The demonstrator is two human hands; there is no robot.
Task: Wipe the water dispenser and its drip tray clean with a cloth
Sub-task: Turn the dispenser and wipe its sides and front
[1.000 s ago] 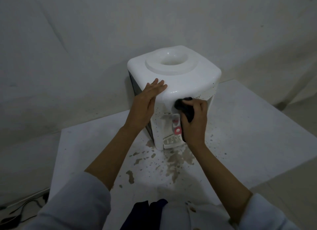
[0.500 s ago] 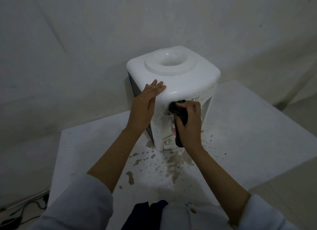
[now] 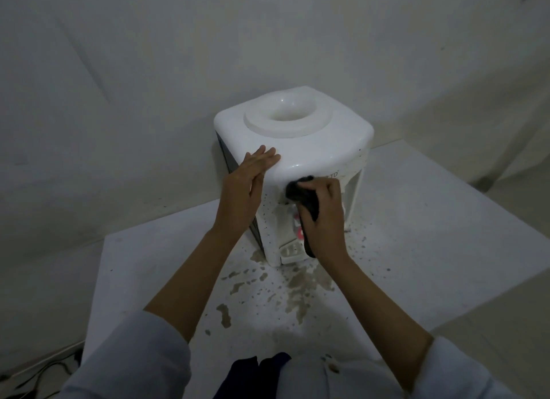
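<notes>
A white tabletop water dispenser point(image 3: 312, 143) stands on a white table point(image 3: 431, 235), its bottle well empty on top. My left hand point(image 3: 244, 190) lies flat, fingers together, against the dispenser's front left corner. My right hand point(image 3: 323, 217) grips a dark cloth point(image 3: 303, 195) and presses it on the front panel just under the top rim, above the taps. A strip of the cloth hangs down past a red tap point(image 3: 297, 223). The drip tray point(image 3: 290, 251) shows at the base, partly hidden by my right wrist.
Brown stains and splatters point(image 3: 297, 291) cover the table in front of the dispenser. A grey wall stands close behind it. Dark cables point(image 3: 38, 378) lie on the floor at the lower left. The table's right edge drops to the floor.
My right hand has slid the cloth leftward across the front panel, from above the right tap towards the left corner. My left hand has stayed put.
</notes>
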